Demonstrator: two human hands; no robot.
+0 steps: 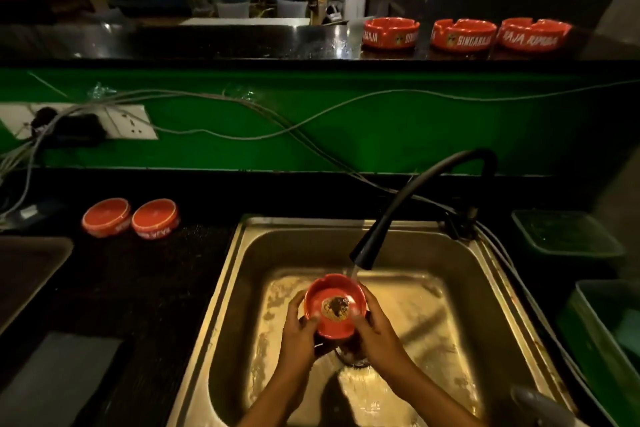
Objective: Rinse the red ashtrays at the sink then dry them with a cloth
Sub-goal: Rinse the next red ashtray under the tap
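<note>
Both our left hand and right hand grasp one red ashtray over the sink centre, under the faucet stream.

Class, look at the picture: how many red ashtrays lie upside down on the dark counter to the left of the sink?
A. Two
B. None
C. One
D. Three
A. Two upside-down ashtrays lie side by side on the counter left of the sink, bases facing up; three more stand upright on the raised ledge.
</note>
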